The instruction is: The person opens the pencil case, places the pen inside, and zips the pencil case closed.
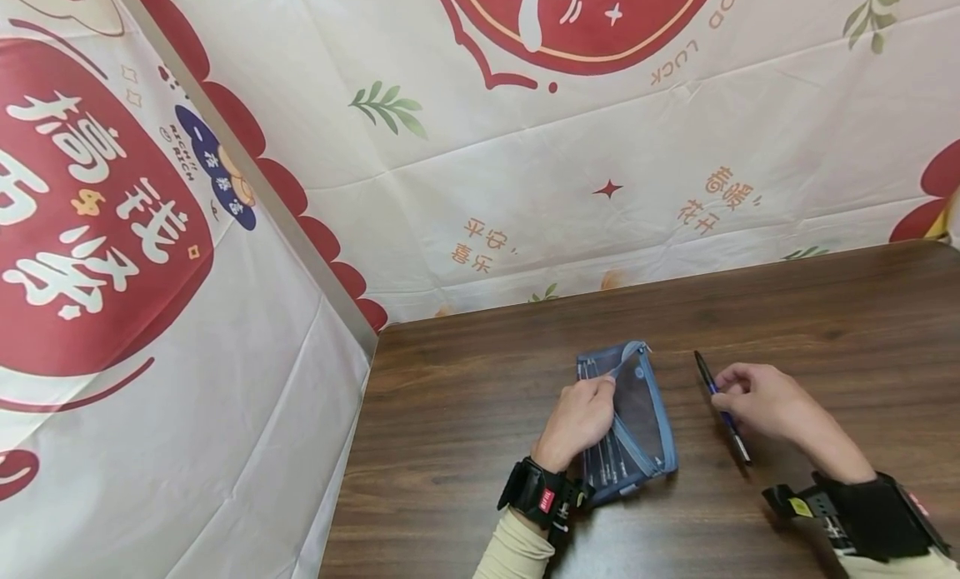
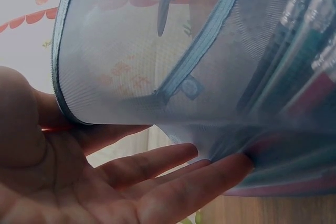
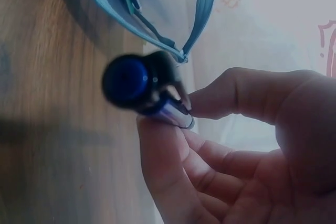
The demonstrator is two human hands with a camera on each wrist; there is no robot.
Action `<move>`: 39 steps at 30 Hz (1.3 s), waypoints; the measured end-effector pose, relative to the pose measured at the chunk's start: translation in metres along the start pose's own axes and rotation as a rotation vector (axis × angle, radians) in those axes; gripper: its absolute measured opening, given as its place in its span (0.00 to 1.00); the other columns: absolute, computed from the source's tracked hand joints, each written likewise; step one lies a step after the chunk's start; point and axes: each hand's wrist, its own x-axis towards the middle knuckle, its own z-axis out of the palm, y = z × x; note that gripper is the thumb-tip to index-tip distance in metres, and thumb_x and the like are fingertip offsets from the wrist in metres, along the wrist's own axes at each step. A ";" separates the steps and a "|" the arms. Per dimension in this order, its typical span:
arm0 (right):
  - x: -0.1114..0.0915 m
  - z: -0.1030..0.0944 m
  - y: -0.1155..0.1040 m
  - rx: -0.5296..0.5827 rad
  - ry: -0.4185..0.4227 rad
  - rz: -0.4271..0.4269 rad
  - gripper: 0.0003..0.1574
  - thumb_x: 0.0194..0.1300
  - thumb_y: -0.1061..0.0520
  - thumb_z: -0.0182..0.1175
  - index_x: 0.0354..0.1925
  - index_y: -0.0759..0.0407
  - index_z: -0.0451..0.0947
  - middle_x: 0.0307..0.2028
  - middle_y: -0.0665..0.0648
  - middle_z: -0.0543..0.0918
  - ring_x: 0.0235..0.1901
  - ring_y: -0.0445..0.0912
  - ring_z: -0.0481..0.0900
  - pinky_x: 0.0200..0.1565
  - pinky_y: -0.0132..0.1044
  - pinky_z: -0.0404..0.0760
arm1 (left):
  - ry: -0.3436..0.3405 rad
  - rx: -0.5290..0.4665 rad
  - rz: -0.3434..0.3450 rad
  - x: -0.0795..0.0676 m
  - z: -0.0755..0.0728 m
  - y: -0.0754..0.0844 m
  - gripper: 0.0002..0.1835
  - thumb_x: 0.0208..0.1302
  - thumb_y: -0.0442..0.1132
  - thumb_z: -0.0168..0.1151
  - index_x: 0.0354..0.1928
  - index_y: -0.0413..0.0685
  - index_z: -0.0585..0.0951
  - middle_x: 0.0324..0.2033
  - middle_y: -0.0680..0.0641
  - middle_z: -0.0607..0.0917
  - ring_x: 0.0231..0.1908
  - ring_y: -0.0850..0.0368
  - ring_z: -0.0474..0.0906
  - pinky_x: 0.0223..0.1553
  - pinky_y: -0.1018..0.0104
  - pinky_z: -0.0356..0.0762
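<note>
My left hand [image 1: 576, 422] grips the open edge of a blue mesh pencil case [image 1: 647, 408] between thumb and forefinger, holding its zipped mouth wide. The left wrist view shows the other fingers spread under the mesh, and several pencils [image 2: 286, 51] with metal ends inside the case. To the right of the case, my right hand [image 1: 772, 406] pinches a blue and black pen [image 1: 729, 421] by its middle. In the right wrist view the pen's blue end [image 3: 126, 80] faces the camera, with the case's zipped opening [image 3: 152, 38] beyond it.
Both hands work over a brown wood-grain table [image 1: 442, 429]. A white cloth printed in red [image 1: 420, 187] hangs along the table's far edge, and another printed cloth [image 1: 247, 346] borders it on the left.
</note>
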 end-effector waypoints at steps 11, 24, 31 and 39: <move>0.003 0.007 -0.014 0.024 -0.014 -0.014 0.22 0.63 0.58 0.55 0.48 0.77 0.71 0.29 0.58 0.81 0.24 0.46 0.79 0.26 0.41 0.80 | -0.003 -0.001 -0.008 0.000 -0.001 0.000 0.24 0.74 0.54 0.33 0.22 0.55 0.70 0.17 0.50 0.62 0.15 0.56 0.58 0.17 0.66 0.59; 0.006 0.016 -0.026 0.133 -0.075 -0.040 0.23 0.63 0.61 0.55 0.50 0.78 0.70 0.31 0.60 0.81 0.24 0.47 0.80 0.28 0.43 0.84 | 0.014 0.011 0.001 0.000 -0.003 0.002 0.24 0.73 0.55 0.34 0.26 0.55 0.75 0.21 0.50 0.69 0.19 0.56 0.64 0.21 0.67 0.64; 0.008 0.020 -0.030 0.146 -0.089 -0.035 0.22 0.63 0.60 0.55 0.50 0.77 0.70 0.31 0.61 0.81 0.25 0.48 0.80 0.28 0.42 0.84 | 0.011 0.003 -0.008 0.001 -0.002 0.000 0.25 0.73 0.55 0.33 0.28 0.54 0.76 0.18 0.50 0.63 0.16 0.56 0.61 0.18 0.66 0.61; 0.011 0.024 -0.035 0.142 -0.088 -0.014 0.22 0.63 0.60 0.55 0.50 0.76 0.71 0.32 0.61 0.81 0.25 0.47 0.79 0.28 0.43 0.84 | 0.005 -0.002 -0.013 0.000 -0.003 -0.001 0.24 0.73 0.54 0.34 0.39 0.55 0.81 0.19 0.49 0.66 0.16 0.55 0.62 0.17 0.65 0.62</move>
